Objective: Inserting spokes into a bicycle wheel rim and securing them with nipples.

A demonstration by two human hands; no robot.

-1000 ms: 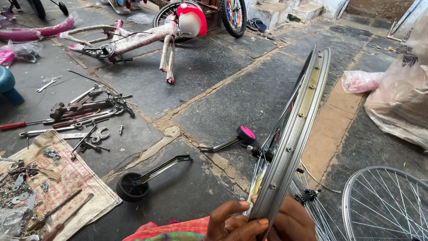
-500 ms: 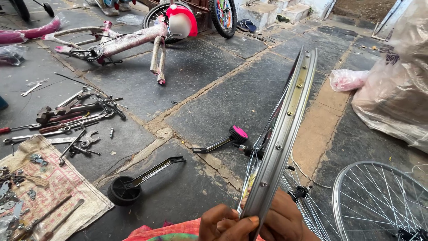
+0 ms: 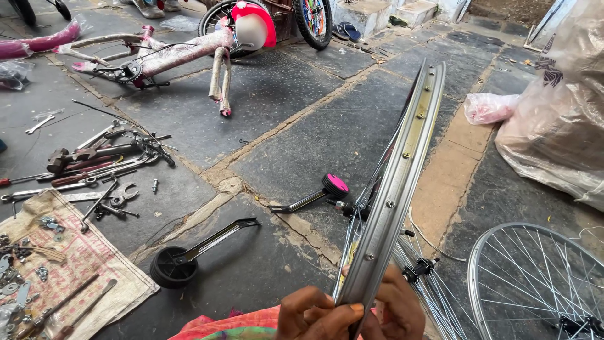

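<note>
I hold a silver bicycle wheel rim (image 3: 402, 170) upright and edge-on, its spokes and hub (image 3: 420, 269) showing to the right of it. My left hand (image 3: 314, 315) grips the rim's near end from the left, fingers curled over the edge. On the other side of the same end, my right hand (image 3: 399, 308) closes around the rim. Both hands sit at the bottom of the view above a red patterned cloth (image 3: 233, 324).
A second spoked wheel (image 3: 535, 283) lies flat at the right. Two training wheels (image 3: 173, 267) (image 3: 335, 184) rest on the stone floor. Spanners and tools (image 3: 100, 164) and a sack with small parts (image 3: 50, 264) lie left. A pink bicycle frame (image 3: 170, 53) and plastic bags (image 3: 560, 113) sit farther off.
The view has shifted slightly, so the rim sits a little more left in frame. Both hands keep their grip on the rim's near end.
</note>
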